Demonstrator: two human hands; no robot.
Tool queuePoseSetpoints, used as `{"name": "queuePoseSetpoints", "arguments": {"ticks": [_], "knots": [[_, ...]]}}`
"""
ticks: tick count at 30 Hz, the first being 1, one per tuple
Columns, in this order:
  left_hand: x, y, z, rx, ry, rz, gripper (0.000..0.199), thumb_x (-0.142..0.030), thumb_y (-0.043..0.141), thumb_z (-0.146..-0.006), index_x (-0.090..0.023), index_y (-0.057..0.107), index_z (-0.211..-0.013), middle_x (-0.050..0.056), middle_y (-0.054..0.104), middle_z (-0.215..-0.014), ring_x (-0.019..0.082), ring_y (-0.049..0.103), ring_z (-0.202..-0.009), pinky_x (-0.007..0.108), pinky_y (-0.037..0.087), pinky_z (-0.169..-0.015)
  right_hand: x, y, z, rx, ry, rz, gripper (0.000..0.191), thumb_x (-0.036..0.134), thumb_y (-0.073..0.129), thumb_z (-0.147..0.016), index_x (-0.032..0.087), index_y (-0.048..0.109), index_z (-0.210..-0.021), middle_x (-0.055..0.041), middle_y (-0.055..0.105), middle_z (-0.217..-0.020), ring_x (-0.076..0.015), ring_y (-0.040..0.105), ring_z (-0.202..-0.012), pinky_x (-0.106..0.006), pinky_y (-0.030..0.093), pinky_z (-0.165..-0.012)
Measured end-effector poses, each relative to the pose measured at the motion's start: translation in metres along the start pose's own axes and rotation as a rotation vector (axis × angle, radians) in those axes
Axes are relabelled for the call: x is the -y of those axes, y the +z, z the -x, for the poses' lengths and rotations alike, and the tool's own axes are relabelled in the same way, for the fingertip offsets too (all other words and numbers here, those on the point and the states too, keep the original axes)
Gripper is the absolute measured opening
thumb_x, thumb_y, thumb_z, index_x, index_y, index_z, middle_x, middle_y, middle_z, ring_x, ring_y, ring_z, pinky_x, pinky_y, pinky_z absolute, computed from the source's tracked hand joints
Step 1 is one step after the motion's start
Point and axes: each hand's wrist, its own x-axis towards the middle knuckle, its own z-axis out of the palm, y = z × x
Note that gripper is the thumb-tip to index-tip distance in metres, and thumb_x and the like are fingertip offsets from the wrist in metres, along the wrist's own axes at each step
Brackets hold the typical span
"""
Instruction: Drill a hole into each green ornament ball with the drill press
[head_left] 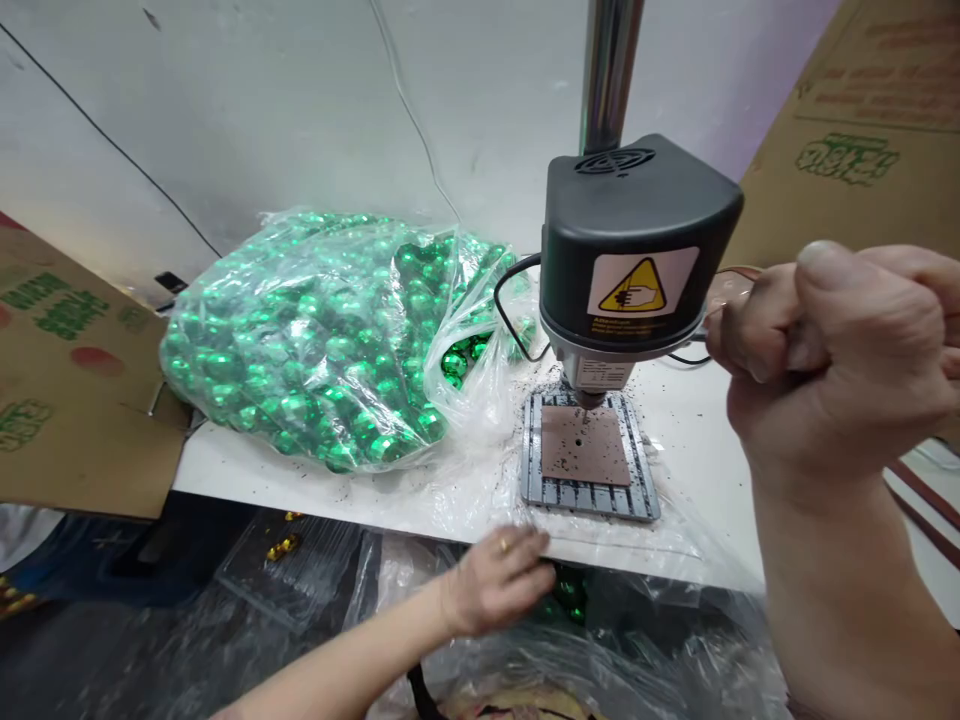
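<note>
A black bench drill press (634, 260) stands over a grooved metal base plate (649, 490). On that plate lies a brown square board (559, 465) with a dark hole near its middle. The drill chuck (590, 398) points down at the board, with no bead under it. My right hand (832, 350) is closed in a fist around the drill press lever, most of which it hides. My left hand (504, 580) is at the table's front edge, its fingers curled together; whatever they may hold is hidden. Just beyond those fingertips, lower down, are shiny green beads (571, 595).
A large clear bag of green faceted beads (315, 350) fills the table left of the drill. Cardboard boxes flank it, one left (82, 380), one right (862, 90). Dark shavings litter the white table (690, 450). Clear plastic sheeting (660, 660) hangs below its edge.
</note>
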Motion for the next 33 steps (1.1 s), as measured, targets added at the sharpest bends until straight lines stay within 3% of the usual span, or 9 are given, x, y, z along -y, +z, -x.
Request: {"name": "queuePoseSetpoints", "arguments": {"ticks": [2, 5, 8, 11, 18, 23, 27, 31, 33], "knots": [[0.022, -0.027, -0.04, -0.215, -0.086, -0.132, 0.03, -0.021, 0.06, -0.095, -0.033, 0.075, -0.117, 0.007, 0.08, -0.122, 0.029, 0.076, -0.116, 0.052, 0.064, -0.1, 0.001, 0.001, -0.001, -0.004, -0.01, -0.008, 0.053, 0.022, 0.069, -0.087, 0.019, 0.03, -0.051, 0.007, 0.03, -0.043, -0.0029, 0.036, -0.038, -0.028, 0.027, -0.044], [0.063, -0.077, -0.116, -0.441, -0.45, -0.319, 0.027, -0.017, 0.053, -0.098, -0.022, 0.072, -0.116, 0.015, 0.076, -0.12, 0.032, 0.071, -0.121, 0.053, 0.055, -0.111, -0.001, 0.003, -0.002, -0.006, 0.003, -0.031, 0.057, 0.027, 0.075, -0.081, 0.019, 0.029, -0.049, 0.0072, 0.029, -0.041, -0.0031, 0.034, -0.036, -0.029, 0.019, -0.04], [0.1, -0.118, -0.178, -0.334, -0.956, -0.531, 0.025, -0.011, 0.06, -0.093, -0.016, 0.071, -0.115, 0.021, 0.073, -0.126, 0.041, 0.068, -0.129, 0.055, 0.051, -0.113, -0.002, 0.002, -0.003, -0.024, 0.02, -0.03, 0.056, 0.026, 0.075, -0.078, 0.02, 0.028, -0.047, 0.0068, 0.03, -0.041, -0.0043, 0.034, -0.036, -0.031, 0.017, -0.039], [0.128, -0.135, -0.206, -0.253, -1.122, -0.561, 0.016, -0.009, 0.064, -0.09, -0.009, 0.072, -0.104, 0.029, 0.074, -0.116, 0.049, 0.069, -0.124, 0.06, 0.052, -0.104, -0.002, 0.001, -0.002, -0.02, 0.038, -0.004, 0.057, 0.026, 0.074, -0.078, 0.021, 0.027, -0.047, 0.0065, 0.029, -0.041, -0.0054, 0.034, -0.036, -0.032, 0.019, -0.039], [0.154, -0.134, -0.199, -0.173, -1.068, -0.449, 0.018, -0.027, 0.081, -0.081, -0.017, 0.076, -0.096, 0.015, 0.077, -0.106, 0.036, 0.074, -0.105, 0.044, 0.056, -0.095, 0.0, 0.0, 0.0, -0.024, 0.132, -0.021, 0.063, 0.035, 0.078, -0.08, 0.021, 0.026, -0.048, 0.0062, 0.027, -0.041, -0.0055, 0.032, -0.037, -0.033, 0.016, -0.041], [0.144, -0.136, -0.186, -0.152, -0.873, -0.303, 0.021, -0.031, 0.067, -0.093, -0.018, 0.078, -0.106, 0.005, 0.075, -0.093, 0.021, 0.068, -0.083, 0.03, 0.055, -0.08, -0.004, -0.003, 0.001, 0.007, 0.042, 0.006, 0.062, 0.028, 0.072, -0.085, 0.021, 0.022, -0.049, 0.0057, 0.029, -0.043, -0.0051, 0.034, -0.039, -0.032, 0.023, -0.044], [0.131, -0.129, -0.174, -0.331, -0.662, -0.204, 0.031, -0.031, 0.058, -0.1, -0.021, 0.071, -0.125, 0.005, 0.071, -0.092, 0.02, 0.065, -0.082, 0.032, 0.054, -0.08, -0.006, -0.004, 0.003, 0.016, -0.046, -0.01, 0.051, 0.018, 0.067, -0.088, 0.017, 0.034, -0.05, 0.0061, 0.027, -0.048, -0.0028, 0.033, -0.041, -0.029, 0.028, -0.047], [0.119, -0.102, -0.161, -0.21, -0.519, -0.315, 0.035, -0.014, 0.057, -0.09, -0.022, 0.074, -0.12, 0.009, 0.067, -0.1, 0.025, 0.066, -0.097, 0.042, 0.054, -0.096, -0.007, -0.004, 0.003, 0.019, -0.059, -0.031, 0.05, 0.019, 0.067, -0.089, 0.016, 0.036, -0.05, 0.006, 0.024, -0.049, -0.002, 0.033, -0.041, -0.027, 0.025, -0.046], [0.111, -0.083, -0.153, -0.261, -0.457, -0.399, 0.041, -0.009, 0.049, -0.09, -0.022, 0.074, -0.12, 0.012, 0.067, -0.111, 0.028, 0.066, -0.109, 0.046, 0.052, -0.104, -0.007, -0.004, 0.003, 0.023, -0.06, -0.04, 0.05, 0.02, 0.067, -0.089, 0.017, 0.036, -0.05, 0.0062, 0.023, -0.048, -0.0023, 0.032, -0.04, -0.028, 0.026, -0.046]]}}
